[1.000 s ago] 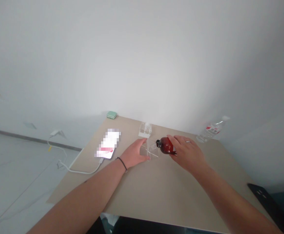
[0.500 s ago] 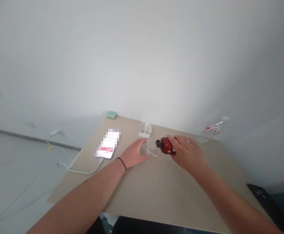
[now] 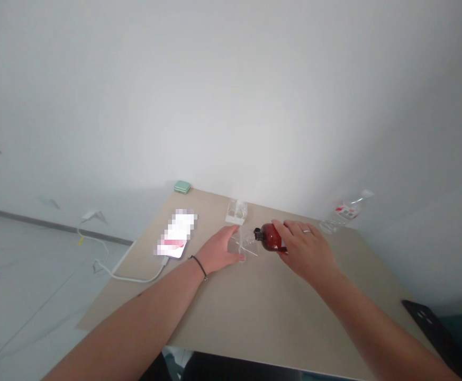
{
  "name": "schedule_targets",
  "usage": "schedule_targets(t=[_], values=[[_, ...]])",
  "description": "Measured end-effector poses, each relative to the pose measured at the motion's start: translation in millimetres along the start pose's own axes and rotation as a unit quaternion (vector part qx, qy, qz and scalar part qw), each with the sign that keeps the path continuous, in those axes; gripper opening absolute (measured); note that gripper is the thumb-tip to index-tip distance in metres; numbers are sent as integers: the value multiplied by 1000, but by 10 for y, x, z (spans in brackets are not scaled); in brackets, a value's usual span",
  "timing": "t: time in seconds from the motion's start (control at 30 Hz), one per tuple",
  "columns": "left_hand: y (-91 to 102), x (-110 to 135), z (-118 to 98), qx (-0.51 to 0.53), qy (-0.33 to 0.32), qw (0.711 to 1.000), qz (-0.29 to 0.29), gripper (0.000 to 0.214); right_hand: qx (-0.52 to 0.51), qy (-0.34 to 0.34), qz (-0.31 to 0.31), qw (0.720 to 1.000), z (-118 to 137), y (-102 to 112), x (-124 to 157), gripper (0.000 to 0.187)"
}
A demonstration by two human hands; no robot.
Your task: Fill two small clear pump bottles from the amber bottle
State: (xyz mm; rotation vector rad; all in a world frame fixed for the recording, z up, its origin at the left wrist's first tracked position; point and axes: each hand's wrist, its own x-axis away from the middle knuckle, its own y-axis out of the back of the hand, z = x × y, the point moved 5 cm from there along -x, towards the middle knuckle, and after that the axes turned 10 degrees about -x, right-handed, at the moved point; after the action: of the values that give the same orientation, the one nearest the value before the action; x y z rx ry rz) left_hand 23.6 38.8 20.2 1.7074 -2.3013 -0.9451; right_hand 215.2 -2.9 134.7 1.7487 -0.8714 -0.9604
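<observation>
My left hand [image 3: 223,248] has its thumb and fingers around a clear plastic container [image 3: 248,239] on the table. A thin white stick [image 3: 250,251] lies slanted across this container, and its exact shape is hard to make out. My right hand [image 3: 304,246] grips a reddish-brown bottle [image 3: 271,237] with a dark neck. The bottle is tipped on its side, its mouth pointing left at the clear container. Whether any liquid comes out cannot be seen.
Behind my left hand stands a small clear box [image 3: 236,212]. A lit phone [image 3: 177,233] on a white cable [image 3: 133,280] lies left. At the table's [image 3: 254,317] far corner is a green case [image 3: 182,187]. A clear water bottle [image 3: 345,212] stands back right, near the wall.
</observation>
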Motion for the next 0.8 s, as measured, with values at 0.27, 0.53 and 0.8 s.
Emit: schedule_targets(t=[0.27,0.53,0.8], values=[[5,0,-16,1,3,1000,1,87,-3,2,0,1000,14,26,-7,58],[9,-9,-22,-2,-2,1000,2,86,28,4,-4,1000,35,70,-3,55],[7,-7,-20,4,2,1000,2,86,40,7,-3,999,39,68,-12,56]])
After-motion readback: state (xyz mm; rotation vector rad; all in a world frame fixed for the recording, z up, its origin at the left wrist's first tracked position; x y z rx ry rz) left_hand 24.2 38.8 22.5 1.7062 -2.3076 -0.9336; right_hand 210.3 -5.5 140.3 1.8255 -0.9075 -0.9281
